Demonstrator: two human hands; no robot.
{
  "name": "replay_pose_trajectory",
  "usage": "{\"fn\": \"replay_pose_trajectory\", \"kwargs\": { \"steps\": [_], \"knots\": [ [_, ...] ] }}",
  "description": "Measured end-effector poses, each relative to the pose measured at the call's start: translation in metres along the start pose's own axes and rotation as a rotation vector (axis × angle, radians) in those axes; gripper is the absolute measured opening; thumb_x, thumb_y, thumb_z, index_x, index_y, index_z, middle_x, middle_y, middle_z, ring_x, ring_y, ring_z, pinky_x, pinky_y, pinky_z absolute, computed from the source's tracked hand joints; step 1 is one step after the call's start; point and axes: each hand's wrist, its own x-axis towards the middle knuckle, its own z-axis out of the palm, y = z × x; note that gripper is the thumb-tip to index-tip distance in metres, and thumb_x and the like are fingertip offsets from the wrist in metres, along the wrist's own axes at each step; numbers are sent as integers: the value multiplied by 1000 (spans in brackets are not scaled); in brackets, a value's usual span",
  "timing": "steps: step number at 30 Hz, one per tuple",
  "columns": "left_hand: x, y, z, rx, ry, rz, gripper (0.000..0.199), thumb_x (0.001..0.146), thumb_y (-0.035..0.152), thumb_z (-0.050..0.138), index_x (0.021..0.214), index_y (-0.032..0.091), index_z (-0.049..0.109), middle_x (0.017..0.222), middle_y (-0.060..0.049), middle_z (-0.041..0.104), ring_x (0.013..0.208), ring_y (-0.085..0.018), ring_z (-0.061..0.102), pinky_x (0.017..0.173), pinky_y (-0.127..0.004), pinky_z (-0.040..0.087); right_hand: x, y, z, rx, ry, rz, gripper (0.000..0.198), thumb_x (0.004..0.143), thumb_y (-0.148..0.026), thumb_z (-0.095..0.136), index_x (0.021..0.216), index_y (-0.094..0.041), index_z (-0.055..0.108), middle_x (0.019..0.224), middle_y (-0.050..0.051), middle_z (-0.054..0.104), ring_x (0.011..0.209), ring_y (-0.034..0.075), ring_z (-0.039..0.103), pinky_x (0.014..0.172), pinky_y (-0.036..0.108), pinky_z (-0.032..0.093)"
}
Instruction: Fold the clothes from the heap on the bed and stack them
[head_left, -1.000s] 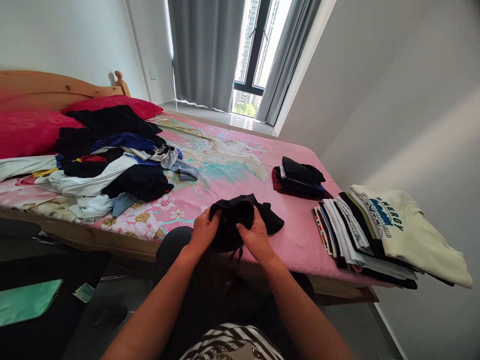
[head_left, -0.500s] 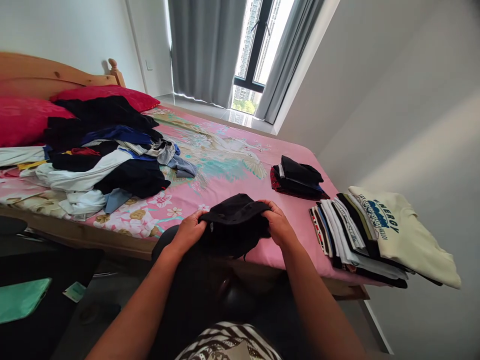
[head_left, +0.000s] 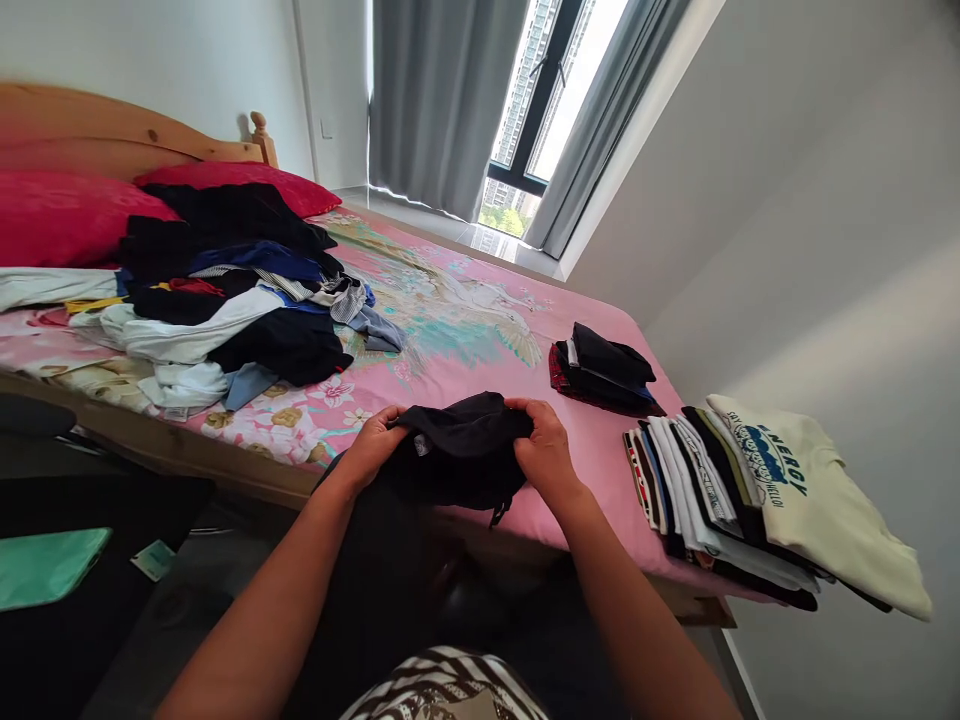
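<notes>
A dark, bunched black garment [head_left: 461, 455] is stretched between my two hands over the near edge of the bed. It has a wide band-like upper edge, a small pale label inside at the left, and a thin cord hanging at the lower right. My left hand [head_left: 373, 445] pinches the left end of that band. At the other end my right hand [head_left: 544, 445] grips it, thumb toward me and fingers over the far side. Its lower part merges with my dark legwear, so its full shape is hidden.
Rumpled clothes [head_left: 247, 310] lie in a heap on the bed's left side, by red pillows [head_left: 75, 215]. A small folded dark stack [head_left: 604, 368] sits right of centre. Larger folded piles [head_left: 697, 480] line the bed's right edge, a cream printed shirt [head_left: 832, 500] on top.
The band has tilted so its inside and label show more, and the cord has come into clearer view. Both hands keep their hold. The camera view has shifted slightly left.
</notes>
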Motion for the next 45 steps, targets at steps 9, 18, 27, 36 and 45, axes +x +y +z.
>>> {"fn": "replay_pose_trajectory", "kwargs": {
  "steps": [9, 18, 27, 36, 45],
  "knots": [
    [14, -8, -1, 459, -27, -49, 57, 75, 62, 49, 95, 13, 69, 85, -7, 70, 88, -28, 63, 77, -34, 47, 35, 19, -19, -681, -321, 209, 40, 76, -16, 47, 115, -21, 58, 111, 11, 55, 95, 24, 59, 78, 33, 45],
    [14, -13, 4, 674, -114, 154, 37, 80, 44, 47, 105, 25, 66, 103, -1, 69, 97, -22, 62, 86, -31, 46, 36, 20, -24, -691, -503, 232, 39, 75, -21, 45, 112, -23, 58, 113, 8, 61, 102, 24, 58, 80, 33, 42],
    [-49, -19, 30, 739, 262, 606, 10, 79, 24, 50, 84, 19, 58, 82, -4, 59, 81, -18, 56, 76, -29, 45, 36, -4, -12, -664, -487, 180, 33, 78, -31, 44, 106, -25, 60, 106, 6, 64, 95, 24, 59, 75, 32, 40],
    [-56, -22, 85, 684, -153, 75, 32, 81, 47, 51, 84, 18, 64, 68, -3, 63, 67, -19, 62, 61, -27, 42, 21, -22, 2, -606, -471, 131, 31, 77, -30, 48, 106, -25, 59, 104, 4, 60, 89, 21, 58, 75, 30, 39],
    [-6, -3, 65, -287, -154, -156, 23, 72, 30, 60, 90, 17, 56, 92, -5, 66, 82, -18, 65, 67, -27, 52, 15, -16, -12, -350, -415, 164, 36, 74, -20, 51, 109, -24, 59, 102, 3, 58, 81, 14, 54, 79, 25, 39]
  ]
}}
